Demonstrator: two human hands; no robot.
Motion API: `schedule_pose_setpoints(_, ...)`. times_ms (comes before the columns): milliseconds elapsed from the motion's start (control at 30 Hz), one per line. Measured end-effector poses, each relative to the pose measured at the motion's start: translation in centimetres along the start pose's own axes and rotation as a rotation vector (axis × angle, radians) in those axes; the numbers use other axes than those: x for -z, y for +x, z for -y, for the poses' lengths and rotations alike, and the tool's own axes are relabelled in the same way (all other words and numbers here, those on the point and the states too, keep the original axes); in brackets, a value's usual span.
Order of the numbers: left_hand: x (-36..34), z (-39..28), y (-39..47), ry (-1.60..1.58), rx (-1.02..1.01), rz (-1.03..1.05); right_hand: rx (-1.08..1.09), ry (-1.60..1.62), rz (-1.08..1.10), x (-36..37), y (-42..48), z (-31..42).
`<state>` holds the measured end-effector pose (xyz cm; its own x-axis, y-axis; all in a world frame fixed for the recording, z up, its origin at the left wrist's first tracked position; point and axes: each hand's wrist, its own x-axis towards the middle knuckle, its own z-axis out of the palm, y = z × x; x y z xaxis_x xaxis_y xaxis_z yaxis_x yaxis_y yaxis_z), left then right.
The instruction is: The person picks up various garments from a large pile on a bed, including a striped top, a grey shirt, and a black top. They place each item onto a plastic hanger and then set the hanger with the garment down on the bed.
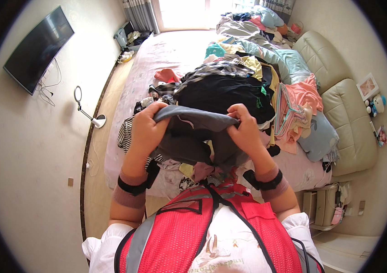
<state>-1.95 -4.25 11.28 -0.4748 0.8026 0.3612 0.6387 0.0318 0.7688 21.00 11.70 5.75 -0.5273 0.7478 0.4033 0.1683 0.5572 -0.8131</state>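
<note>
A dark grey garment (186,143) with a waistband and a short light drawstring hangs stretched between both hands. My left hand (151,124) grips one end of the band, and my right hand (243,128) pinches the other. Beyond it a black garment (224,92) with green print lies on a large heap of clothes. A bundle of plastic clothes hangers (290,114) rests on a coral cloth (304,92) to the right. Black-and-white striped fabric (125,134) shows beside my left wrist.
All this lies on a bed with a pink floral sheet (139,85). Padded headboard cushions (347,123) and a grey-blue pillow (319,136) are at the right. A white lamp-like stand (98,121) is on the left floor, below a wall-mounted television (40,49).
</note>
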Motion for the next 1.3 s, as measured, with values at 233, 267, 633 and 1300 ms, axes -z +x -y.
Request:
schedule_pose_setpoints(233, -3.8, -3.3, 0.1, 0.188, -0.262, 0.021, 0.237, -0.088, 0.126, -3.5, -0.5, 3.1)
schedule_pose_setpoints(267, -4.1, -3.5, 0.1, 0.195, -0.295, 0.022, 0.228, -0.089, 0.120, -4.0, -0.5, 3.0)
schedule_pose_setpoints(633, -2.7, -2.0, 0.2, 0.129, -0.361, -0.095, 0.059, -0.388, 0.183, -4.9, -1.2, -1.3)
schedule_pose_setpoints(1300, -1.8, -1.0, 2.6, 0.519, -0.340, -0.162, 0.121, -0.635, -0.089, 2.6, 2.7, 3.6)
